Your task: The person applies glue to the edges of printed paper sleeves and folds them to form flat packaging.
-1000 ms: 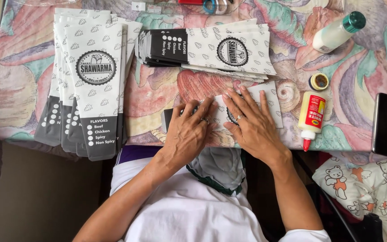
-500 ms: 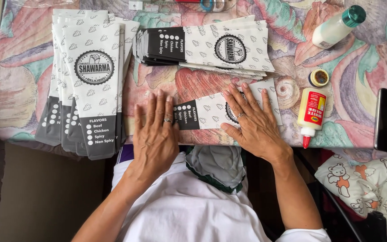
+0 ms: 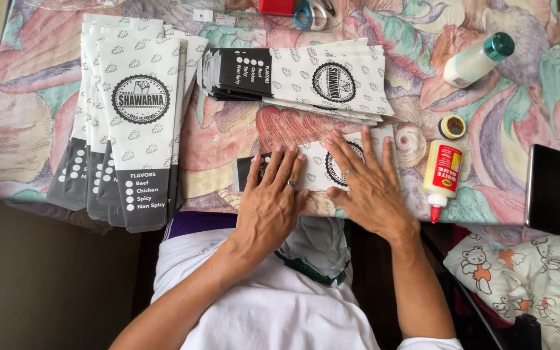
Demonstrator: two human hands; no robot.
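On the patterned surface, two stacks of printed paper sleeves lie flat: a tall stack at left, a sideways stack above the hands. A phone sits at right. One sleeve lies at the near edge under both hands; left hand and right hand press it with fingers spread flat, clamped on nothing. Uneven pressure could skew its fold. A glue bottle, just right, might tip if nudged.
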